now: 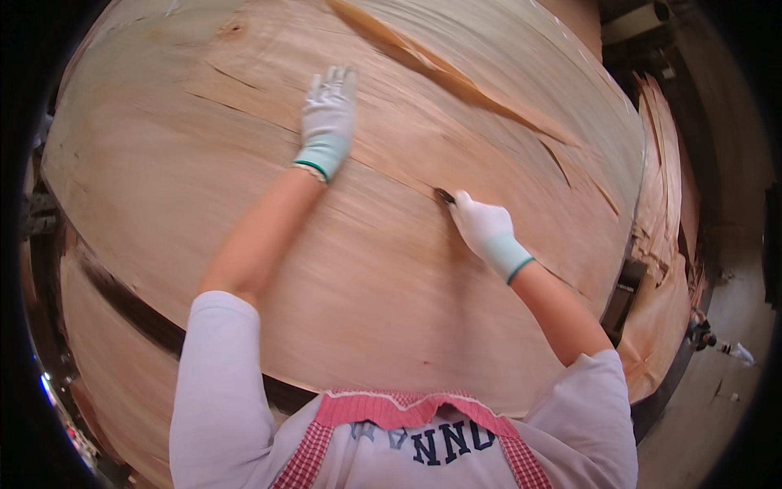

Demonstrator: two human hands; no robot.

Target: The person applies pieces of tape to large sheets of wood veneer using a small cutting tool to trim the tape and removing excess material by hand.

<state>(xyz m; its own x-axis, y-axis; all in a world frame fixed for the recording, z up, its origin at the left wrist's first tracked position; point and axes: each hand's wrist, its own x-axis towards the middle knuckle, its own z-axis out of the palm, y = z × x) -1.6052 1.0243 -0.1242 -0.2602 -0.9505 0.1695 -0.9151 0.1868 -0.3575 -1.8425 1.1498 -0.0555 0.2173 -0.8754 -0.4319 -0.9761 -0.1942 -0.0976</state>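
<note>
A large sheet of thin wood veneer [342, 293] spreads out before me. My left hand [329, 118], in a white glove with a green-edged cuff, lies flat on it with fingers stretched forward. My right hand [485, 228], gloved the same way, is closed around a small dark knife-like tool [444, 196]; most of its handle is hidden in the fist. The tool's tip meets a long thin seam in the veneer that runs from the upper left, passing by my left wrist. Beyond both hands, a loose curled veneer strip [456, 81] lies diagonally over the sheet.
Torn veneer scraps [658, 179] hang in a heap past the sheet's right edge. Short splits and a dark knot [234, 30] mark the far part of the sheet. Another wood sheet [106, 326] lies lower at the left, and a grey floor [733, 318] shows at the right.
</note>
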